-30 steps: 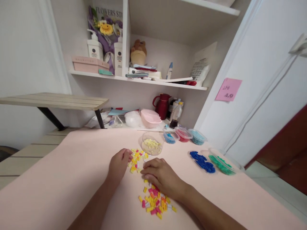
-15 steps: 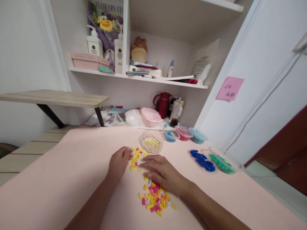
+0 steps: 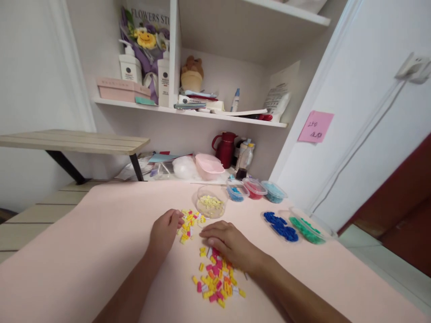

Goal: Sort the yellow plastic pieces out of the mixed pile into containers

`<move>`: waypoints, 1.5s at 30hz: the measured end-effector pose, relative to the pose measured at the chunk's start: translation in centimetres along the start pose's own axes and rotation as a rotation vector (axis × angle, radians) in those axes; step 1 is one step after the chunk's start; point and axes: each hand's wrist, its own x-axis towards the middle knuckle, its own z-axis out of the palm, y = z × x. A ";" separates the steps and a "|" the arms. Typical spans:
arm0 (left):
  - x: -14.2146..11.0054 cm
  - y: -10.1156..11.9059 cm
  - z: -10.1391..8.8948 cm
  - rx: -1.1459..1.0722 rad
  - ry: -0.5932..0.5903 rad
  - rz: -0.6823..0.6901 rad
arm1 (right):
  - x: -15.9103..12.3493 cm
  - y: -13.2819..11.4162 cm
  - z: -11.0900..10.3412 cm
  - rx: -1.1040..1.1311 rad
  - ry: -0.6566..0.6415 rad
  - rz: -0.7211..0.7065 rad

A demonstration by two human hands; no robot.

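While your left hand point(image 3: 164, 229) rests at the left edge of the far pile point(image 3: 189, 223) of yellow, pink and white pieces, your right hand point(image 3: 229, 241) lies palm down over the upper edge of the near pile point(image 3: 217, 280). Your right fingers reach forward, lightly bent and close together; your left fingers are curled, and you cannot tell whether they pinch a piece. Both piles sit on the pink counter point(image 3: 111, 251), the near one nearer you and a little to the right. Just beyond the far pile is the round tub point(image 3: 210, 202) of pale yellow pieces. Off to your right stand the dark blue pieces point(image 3: 281, 227) in a clear tray, with the green pieces point(image 3: 307, 229) in a box beside them.
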 end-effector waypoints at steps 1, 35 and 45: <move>0.0 0.1 0.0 0.004 -0.003 -0.004 | -0.1 0.2 -0.1 0.034 0.011 0.009; 0.2 -0.1 0.1 -0.030 0.014 -0.005 | -0.1 0.4 -2.5 -0.066 0.203 -0.015; 0.1 0.4 0.1 -0.020 0.015 -0.016 | -0.7 3.2 -3.0 -0.174 0.393 0.101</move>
